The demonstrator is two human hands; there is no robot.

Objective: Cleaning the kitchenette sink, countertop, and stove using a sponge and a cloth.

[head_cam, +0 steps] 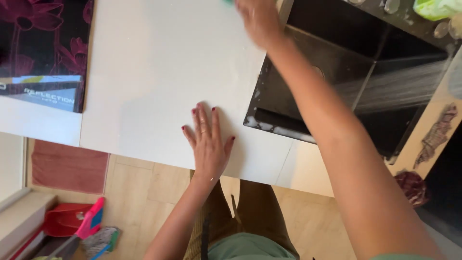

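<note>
Under left hand (pixel 208 144): white surface (pixel 159 72), palm flat, fingers spread, holding nothing, likely bracing | right hand (pixel 259 19) reaches far ahead, blurred, pressing green cloth (pixel 227 2) at far edge; grasp unclear | black sink (pixel 337 86) just right of it.

A black sink (pixel 337 72) sits right of the white worktop (pixel 159 72), wet, with foam along its near rim. Far left lies a dark board with red flowers (pixel 43 43). On the floor (pixel 144 192) below: a pink mat (pixel 70 166), a red dustpan (pixel 65 219), a mop head (pixel 101 240).
</note>
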